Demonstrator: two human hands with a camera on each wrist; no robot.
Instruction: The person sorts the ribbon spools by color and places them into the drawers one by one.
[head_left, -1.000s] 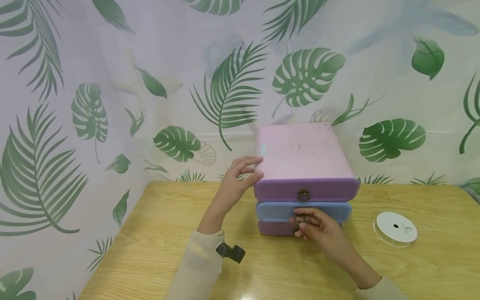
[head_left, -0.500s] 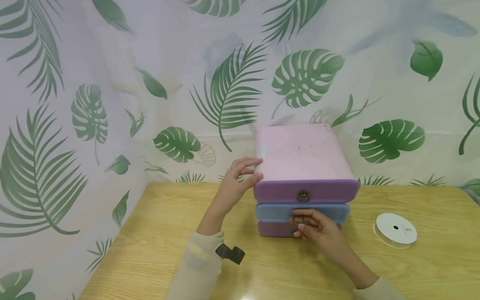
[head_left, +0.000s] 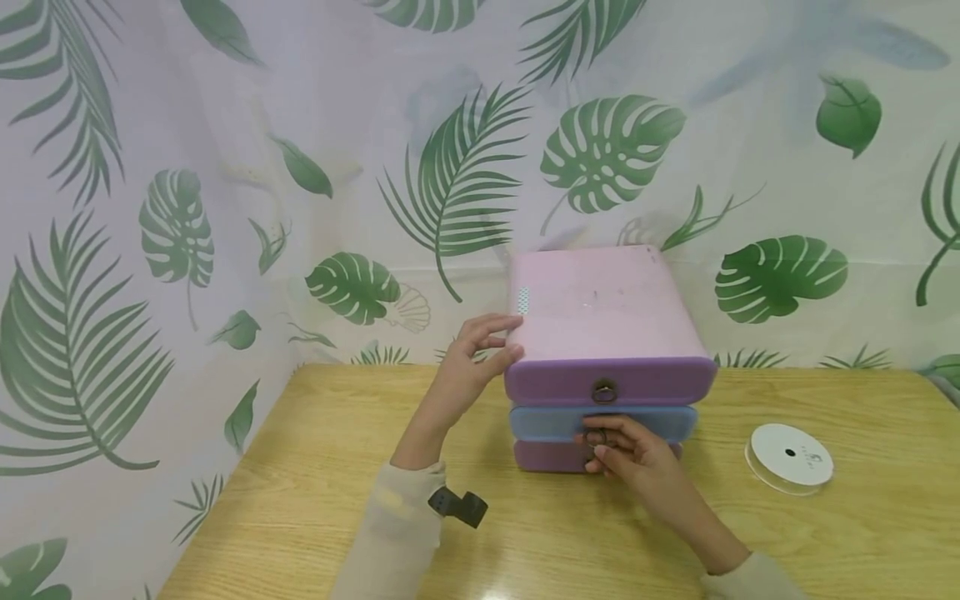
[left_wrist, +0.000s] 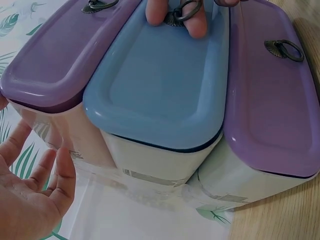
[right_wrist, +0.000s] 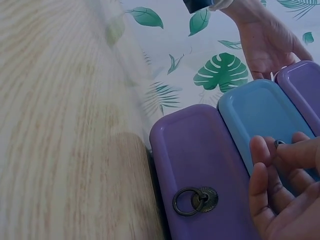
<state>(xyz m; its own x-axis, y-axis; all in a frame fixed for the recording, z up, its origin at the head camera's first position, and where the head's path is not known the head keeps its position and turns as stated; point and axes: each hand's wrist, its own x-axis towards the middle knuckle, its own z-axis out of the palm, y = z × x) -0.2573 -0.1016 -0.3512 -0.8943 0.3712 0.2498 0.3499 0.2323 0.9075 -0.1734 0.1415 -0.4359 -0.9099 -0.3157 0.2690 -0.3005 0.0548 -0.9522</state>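
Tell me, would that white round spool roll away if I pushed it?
Probably not: the white spool lies on its flat side on the wooden table, so it would more likely slide. It looks slim, so perhaps light to lift. Stood on its round edge, it might roll.

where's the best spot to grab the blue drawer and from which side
Probably by the ring on the blue drawer, coming from the front: it stands out as a loop that can be pinched or hooked, while the rest of the drawer's front is smooth and rounded at the edges. The right hand pinches it there.
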